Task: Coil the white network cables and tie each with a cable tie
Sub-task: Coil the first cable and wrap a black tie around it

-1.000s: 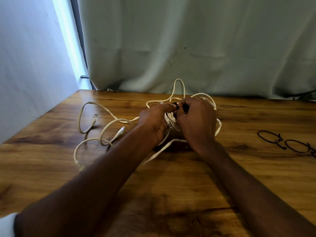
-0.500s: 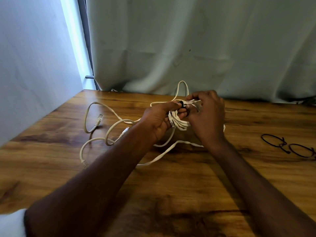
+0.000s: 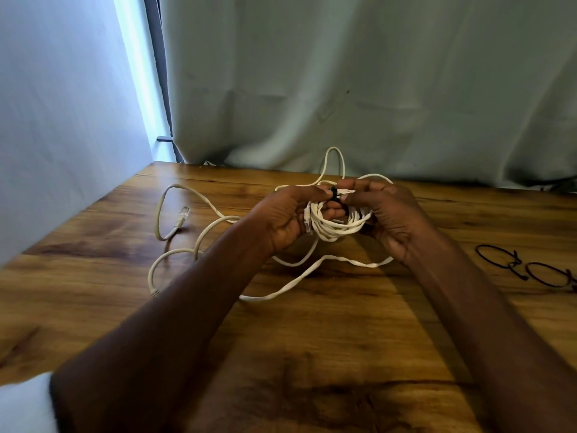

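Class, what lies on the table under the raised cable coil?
Loose white cable trails on the wooden table beneath the coil. Both hands hide the rest.

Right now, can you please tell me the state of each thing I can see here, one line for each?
Coiled white cable: bundled in loops, held above the table by both hands.
Black cable tie: wrapped round the coil's top, pinched by fingertips.
Left hand: grips the coil.
Right hand: grips the coil and tie.
Loose white cables: uncoiled, lying on the wooden table.
Spare black ties: looped, lying untouched at the right.
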Demonstrator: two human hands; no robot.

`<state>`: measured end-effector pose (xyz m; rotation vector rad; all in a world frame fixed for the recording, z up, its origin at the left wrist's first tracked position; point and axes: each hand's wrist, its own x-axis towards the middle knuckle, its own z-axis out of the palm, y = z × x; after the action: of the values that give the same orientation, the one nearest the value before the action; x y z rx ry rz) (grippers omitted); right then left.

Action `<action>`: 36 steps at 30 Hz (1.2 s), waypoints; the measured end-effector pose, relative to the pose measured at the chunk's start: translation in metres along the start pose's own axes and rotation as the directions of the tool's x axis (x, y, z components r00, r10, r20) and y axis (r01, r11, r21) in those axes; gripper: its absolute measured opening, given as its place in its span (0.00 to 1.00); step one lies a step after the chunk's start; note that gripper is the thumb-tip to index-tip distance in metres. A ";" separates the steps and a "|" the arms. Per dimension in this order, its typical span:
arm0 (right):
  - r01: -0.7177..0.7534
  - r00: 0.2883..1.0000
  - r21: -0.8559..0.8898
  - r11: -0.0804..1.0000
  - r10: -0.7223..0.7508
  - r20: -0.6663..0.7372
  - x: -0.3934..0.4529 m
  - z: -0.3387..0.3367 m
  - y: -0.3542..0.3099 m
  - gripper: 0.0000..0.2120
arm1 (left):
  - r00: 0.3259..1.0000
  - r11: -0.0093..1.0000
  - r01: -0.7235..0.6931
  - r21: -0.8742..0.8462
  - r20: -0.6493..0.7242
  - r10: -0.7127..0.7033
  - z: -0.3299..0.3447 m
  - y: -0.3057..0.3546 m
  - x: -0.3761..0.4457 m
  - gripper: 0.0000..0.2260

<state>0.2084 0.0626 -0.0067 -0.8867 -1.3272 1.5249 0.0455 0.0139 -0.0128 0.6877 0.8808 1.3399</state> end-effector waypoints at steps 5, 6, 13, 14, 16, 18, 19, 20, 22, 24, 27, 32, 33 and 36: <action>0.058 0.998 -0.057 0.997 -0.057 0.011 0.001 -0.003 0.002 0.09 | 1.000 1.000 0.007 0.010 0.029 -0.007 -0.005 0.002 -0.001 0.09; 0.071 0.997 -0.071 0.995 -0.070 0.017 0.000 -0.003 0.002 0.09 | 1.000 1.000 0.007 0.011 0.029 -0.007 -0.006 0.002 -0.001 0.10; 0.127 0.992 -0.182 0.975 -0.127 0.009 0.000 -0.002 0.002 0.07 | 0.999 1.000 -0.003 0.022 0.054 0.002 -0.003 -0.001 -0.003 0.11; 0.128 0.992 -0.151 0.980 -0.127 0.015 0.000 -0.001 0.001 0.08 | 0.999 1.000 -0.013 -0.006 0.051 0.014 -0.002 -0.001 -0.002 0.10; 0.144 0.989 -0.093 0.985 -0.141 0.035 -0.001 -0.001 -0.002 0.10 | 0.998 0.998 -0.034 -0.057 0.048 0.037 0.000 0.002 -0.001 0.10; 0.181 0.983 -0.147 0.972 -0.175 0.054 -0.002 -0.001 -0.004 0.12 | 0.998 0.996 -0.038 -0.078 0.041 0.041 0.000 0.005 -0.001 0.09; 0.201 0.980 -0.199 0.959 -0.194 0.056 -0.003 -0.002 -0.004 0.12 | 0.998 0.996 -0.033 -0.077 0.041 0.036 0.001 0.007 -0.003 0.09; 0.215 0.977 -0.241 0.946 -0.208 0.054 -0.002 -0.002 -0.004 0.11 | 0.999 0.997 -0.031 -0.072 0.041 0.034 0.001 0.007 -0.004 0.09; 0.227 0.974 -0.267 0.937 -0.225 0.037 -0.002 -0.002 -0.003 0.09 | 0.999 0.998 -0.025 -0.063 0.044 0.028 0.002 0.008 -0.007 0.08; 0.235 0.971 -0.264 0.936 -0.237 0.022 -0.003 -0.002 -0.001 0.09 | 0.999 0.998 -0.021 -0.054 0.040 0.023 0.002 0.007 -0.007 0.08; 0.235 0.972 -0.255 0.938 -0.234 0.034 -0.002 -0.003 -0.001 0.08 | 0.999 0.998 -0.027 -0.051 0.031 0.029 0.000 0.007 -0.005 0.08; 0.214 0.976 -0.229 0.950 -0.219 0.004 -0.003 -0.001 -0.002 0.07 | 0.999 0.999 -0.044 -0.028 0.031 0.045 0.000 0.006 -0.003 0.07; 0.206 0.977 -0.219 0.954 -0.211 -0.002 -0.003 0.000 -0.002 0.07 | 0.999 0.999 -0.047 -0.021 0.026 0.048 -0.001 0.005 -0.002 0.07; 0.201 0.978 -0.222 0.954 -0.207 -0.004 -0.002 -0.001 -0.001 0.07 | 0.998 0.998 -0.057 -0.003 0.000 0.057 -0.002 0.004 0.000 0.09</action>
<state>0.2105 0.0609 -0.0060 -0.8736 -1.5388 1.2191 0.0418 0.0144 -0.0106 0.7153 0.8639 1.3916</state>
